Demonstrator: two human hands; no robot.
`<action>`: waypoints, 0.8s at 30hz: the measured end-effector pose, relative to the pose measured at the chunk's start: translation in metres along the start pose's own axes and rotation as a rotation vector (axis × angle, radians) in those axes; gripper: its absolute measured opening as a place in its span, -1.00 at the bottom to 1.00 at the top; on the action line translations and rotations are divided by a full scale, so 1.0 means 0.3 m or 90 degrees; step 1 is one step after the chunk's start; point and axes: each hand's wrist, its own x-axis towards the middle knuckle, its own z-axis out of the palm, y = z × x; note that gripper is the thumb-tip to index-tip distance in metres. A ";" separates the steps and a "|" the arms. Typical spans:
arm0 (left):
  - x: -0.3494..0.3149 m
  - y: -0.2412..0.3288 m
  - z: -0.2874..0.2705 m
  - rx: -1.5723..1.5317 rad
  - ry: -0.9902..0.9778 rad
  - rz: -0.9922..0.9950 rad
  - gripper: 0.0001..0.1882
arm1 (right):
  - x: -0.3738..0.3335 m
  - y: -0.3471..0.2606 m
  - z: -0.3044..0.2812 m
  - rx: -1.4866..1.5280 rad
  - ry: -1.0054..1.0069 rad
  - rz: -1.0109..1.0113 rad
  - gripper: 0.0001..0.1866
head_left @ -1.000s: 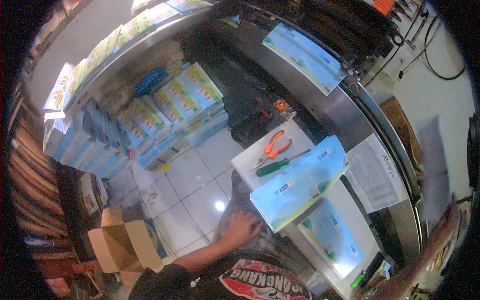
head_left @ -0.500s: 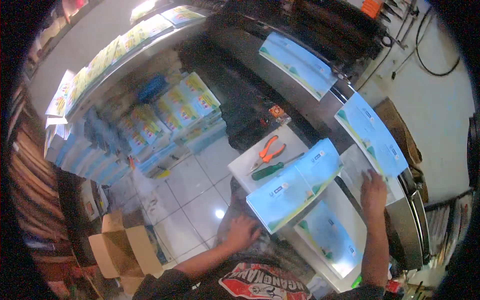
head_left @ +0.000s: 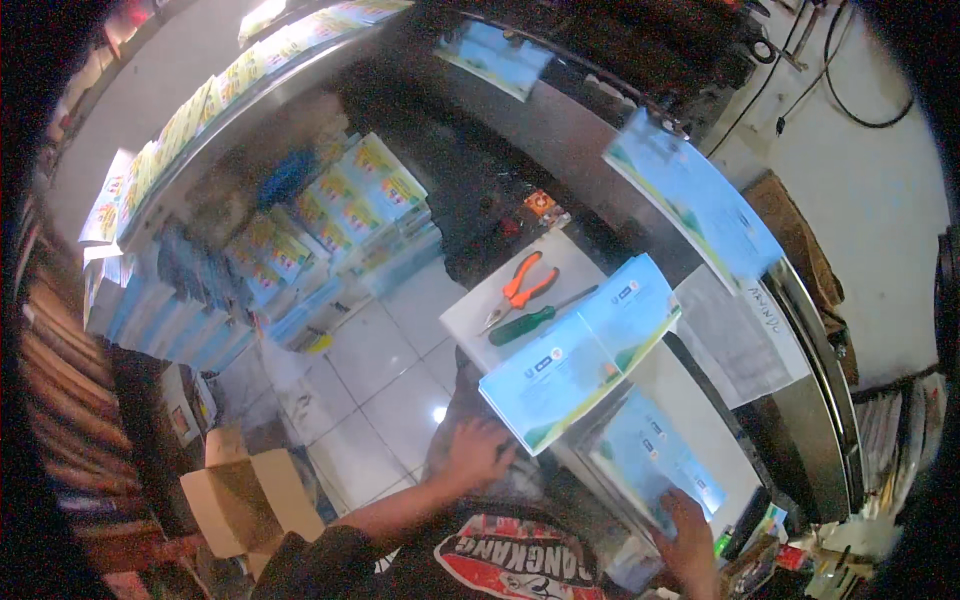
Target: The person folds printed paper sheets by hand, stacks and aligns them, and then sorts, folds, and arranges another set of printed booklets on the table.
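My left hand [head_left: 478, 452] lies loosely spread over my lap, by the near corner of a pile of blue printed sheets [head_left: 580, 350], and holds nothing. My right hand [head_left: 685, 525] is at the near end of a lower blue stack [head_left: 655, 445], fingers bent onto its top sheet without a visible grip. Beyond the upper pile, orange-handled pliers [head_left: 520, 285] and a green-handled screwdriver [head_left: 522, 325] rest on a white surface [head_left: 470, 310]. More blue sheets [head_left: 695, 195] lie along the curved dark rim at the right, another [head_left: 495, 60] farther off.
A grey plate [head_left: 740, 335] with a handwritten paper strip lies beside the rim at the right. Bundles of colourful printed sheets [head_left: 360, 190] stand on the tiled floor [head_left: 375, 400] at the left. An open cardboard box [head_left: 285, 490] sits at the lower left.
My right hand has come back from the rim to the lower blue stack. The sheets on the rim have shifted away and to the left. My left hand stays near its place.
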 end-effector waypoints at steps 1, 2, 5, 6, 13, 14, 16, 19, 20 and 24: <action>-0.001 -0.005 0.000 -0.001 0.001 -0.005 -0.61 | 0.000 0.024 -0.042 0.056 -0.022 -0.019 -0.46; -0.005 -0.011 0.000 -0.010 0.005 -0.005 -0.61 | 0.009 0.054 -0.091 0.058 -0.040 0.089 -0.52; -0.005 -0.023 0.008 -0.020 -0.016 -0.014 -0.61 | 0.060 0.000 -0.330 0.012 0.027 0.410 -0.68; -0.008 -0.033 0.005 -0.022 -0.036 -0.027 -0.61 | 0.049 0.100 -0.336 -0.089 0.153 0.434 -0.66; -0.012 -0.036 -0.008 -0.018 0.003 -0.014 -0.63 | 0.272 0.332 -0.814 -0.389 0.758 0.001 -0.58; -0.003 -0.030 -0.007 -0.026 0.012 -0.005 -0.62 | 0.364 0.317 -0.857 -0.461 0.783 -0.015 -0.59; -0.012 -0.029 -0.017 -0.020 0.019 -0.012 -0.62 | 0.613 0.254 -0.827 -0.437 0.769 -0.022 -0.60; -0.003 -0.026 -0.026 -0.034 0.010 -0.007 -0.63 | 0.860 0.128 -0.687 -0.499 0.626 -0.013 -0.62; 0.005 -0.025 -0.017 -0.022 0.019 0.004 -0.64 | 0.898 0.127 -0.618 -0.394 0.601 -0.037 -0.63; 0.009 -0.015 -0.010 -0.003 0.031 0.003 -0.68 | 0.875 0.057 -0.409 -0.452 0.558 -0.151 -0.68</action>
